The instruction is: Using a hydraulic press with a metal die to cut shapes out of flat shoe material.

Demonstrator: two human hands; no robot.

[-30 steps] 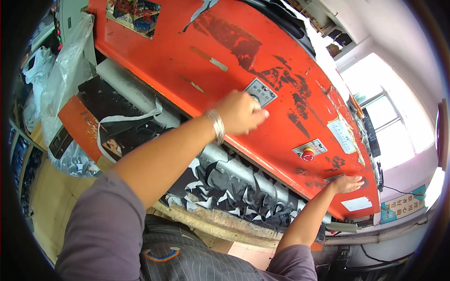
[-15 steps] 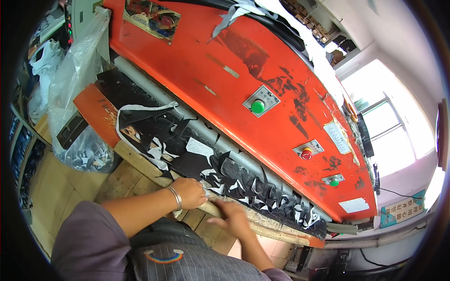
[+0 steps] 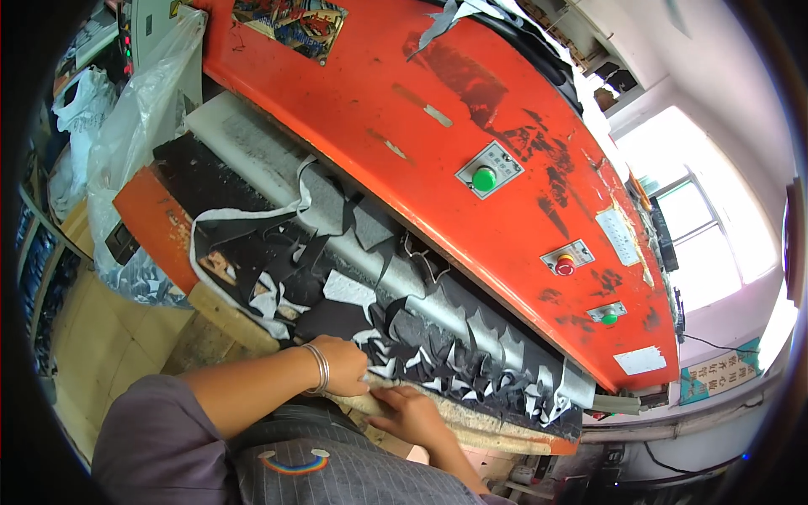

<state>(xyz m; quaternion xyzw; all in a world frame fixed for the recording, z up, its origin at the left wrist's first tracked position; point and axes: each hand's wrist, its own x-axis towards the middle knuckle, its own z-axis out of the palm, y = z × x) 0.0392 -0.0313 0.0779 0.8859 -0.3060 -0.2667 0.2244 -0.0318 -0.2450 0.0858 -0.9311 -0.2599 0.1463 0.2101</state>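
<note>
My left hand (image 3: 340,367), with silver bangles at its wrist, is closed at the near edge of a long machine table. What its fingers hold, if anything, is hidden. Beside it, my right hand (image 3: 414,414) lies on the worn wooden edge strip (image 3: 480,425), fingers stretched and thumb apart, with no object visible in it. Just beyond both hands is a heap of black and pale grey fabric-like scraps (image 3: 454,370). A whitish flat piece (image 3: 348,289) lies among them, left of the heap. A long strip (image 3: 227,212) with a pale edge curls at the table's left part.
A large red machine body (image 3: 379,126) rises behind the table, bearing green buttons (image 3: 484,179) and a red knob (image 3: 565,266). Under it runs a pale grey bar (image 3: 244,139). At the left hangs a clear plastic bag (image 3: 143,168) with scraps inside; a window is at the right.
The gap between the red machine body and the table has widened, showing more of the pale bar and scraps draped over it. Both hands stay near the same place on the edge.
</note>
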